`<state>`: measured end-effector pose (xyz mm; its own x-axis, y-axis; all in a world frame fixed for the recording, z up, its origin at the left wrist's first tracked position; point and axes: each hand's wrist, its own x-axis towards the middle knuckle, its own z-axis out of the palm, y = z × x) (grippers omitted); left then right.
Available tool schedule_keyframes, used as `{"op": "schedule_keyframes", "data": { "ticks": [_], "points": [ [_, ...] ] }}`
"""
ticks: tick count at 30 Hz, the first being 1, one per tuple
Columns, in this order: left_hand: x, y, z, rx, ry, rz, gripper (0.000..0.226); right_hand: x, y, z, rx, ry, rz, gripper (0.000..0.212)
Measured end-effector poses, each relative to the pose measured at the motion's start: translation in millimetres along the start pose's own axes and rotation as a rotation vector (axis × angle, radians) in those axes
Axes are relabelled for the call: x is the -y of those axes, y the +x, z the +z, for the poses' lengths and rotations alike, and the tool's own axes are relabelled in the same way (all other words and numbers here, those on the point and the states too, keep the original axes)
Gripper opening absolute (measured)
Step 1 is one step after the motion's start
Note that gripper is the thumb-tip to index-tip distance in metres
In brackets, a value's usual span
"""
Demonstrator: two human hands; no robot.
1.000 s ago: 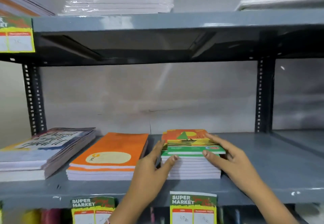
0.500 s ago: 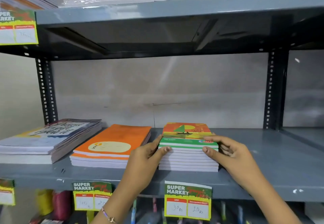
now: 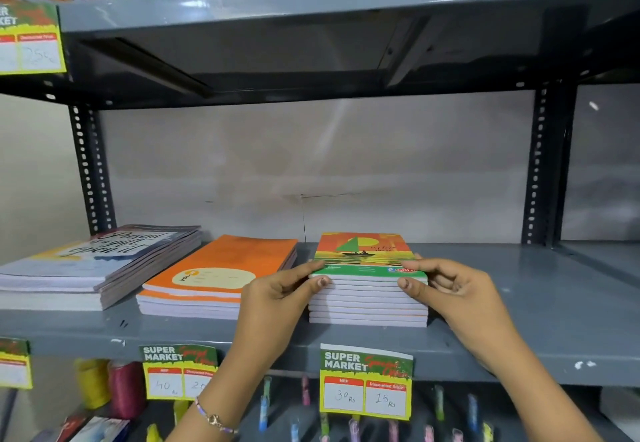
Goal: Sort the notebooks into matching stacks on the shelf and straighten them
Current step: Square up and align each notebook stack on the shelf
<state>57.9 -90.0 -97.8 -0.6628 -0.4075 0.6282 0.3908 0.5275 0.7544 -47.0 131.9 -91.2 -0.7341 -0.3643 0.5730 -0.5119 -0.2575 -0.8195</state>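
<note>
Three notebook stacks lie on the grey middle shelf (image 3: 536, 303). At the left is a large stack with a grey-white lettered cover (image 3: 90, 261), in the middle an orange stack (image 3: 221, 268), and to the right a squared stack topped by a sunset-and-sailboat cover (image 3: 363, 251). My left hand (image 3: 277, 299) pinches the sunset stack's top front left corner, thumb on the page edges. My right hand (image 3: 453, 292) pinches its top front right corner the same way. Both hands grip the upper notebooks while the stack rests on the shelf.
Price tags (image 3: 367, 382) hang from the shelf's front edge. An upper shelf (image 3: 346, 1) carries plastic-wrapped white pads and more notebooks. Dark slotted uprights (image 3: 540, 164) stand at both sides. Below are thread spools (image 3: 114, 386) and pens. The shelf surface right of the sunset stack is bare.
The top sunset notebooks, skewed a second ago, now sit flush with the stack. Both hands have shifted from its sides to its front top corners. The camera has moved closer.
</note>
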Motion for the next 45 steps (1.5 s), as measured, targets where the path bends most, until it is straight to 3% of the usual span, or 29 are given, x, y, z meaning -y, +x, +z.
{"op": "schedule_keyframes", "data": {
  "ticks": [14,21,25,27,29,31,33,35,40,45],
  "points": [
    [1.6,2.9,2.4,0.003,-0.136,-0.101,0.022,1.8,-2.8,2.7,-0.026,-0.055,-0.005,0.018],
    [-16.1,-7.7,-8.4,0.020,-0.139,-0.096,0.036,9.3,-8.1,8.9,-0.002,-0.294,-0.030,0.021],
    [-14.7,-8.9,-73.4,-0.168,-0.073,-0.015,0.034,26.3,-25.9,29.2,-0.228,-0.438,-0.328,0.025],
    [-0.9,2.9,-121.0,-0.260,0.151,0.026,0.029,34.1,-35.3,60.8,-0.270,-0.398,-0.438,0.022],
    [13.0,14.0,-163.1,-0.220,0.415,0.021,0.042,35.2,-36.8,106.2,-0.176,-0.351,-0.419,0.012],
    [25.7,20.5,-190.6,-0.102,0.529,-0.008,0.050,29.7,-28.2,152.5,-0.004,-0.371,-0.317,0.011],
    [40.3,19.5,-205.9,0.024,0.484,-0.050,0.052,16.0,-13.4,186.2,0.136,-0.480,-0.218,0.026],
    [54.7,15.8,-208.9,0.088,0.492,-0.043,0.039,0.0,0.8,199.6,0.218,-0.587,-0.136,0.041],
    [74.6,20.7,-215.7,0.029,0.408,-0.015,0.027,-12.5,9.9,207.2,0.232,-0.670,-0.049,0.035],
    [78.6,20.8,-216.9,0.012,0.362,-0.014,0.033,-15.8,6.4,209.2,0.178,-0.697,-0.095,0.028]
  ]
}}
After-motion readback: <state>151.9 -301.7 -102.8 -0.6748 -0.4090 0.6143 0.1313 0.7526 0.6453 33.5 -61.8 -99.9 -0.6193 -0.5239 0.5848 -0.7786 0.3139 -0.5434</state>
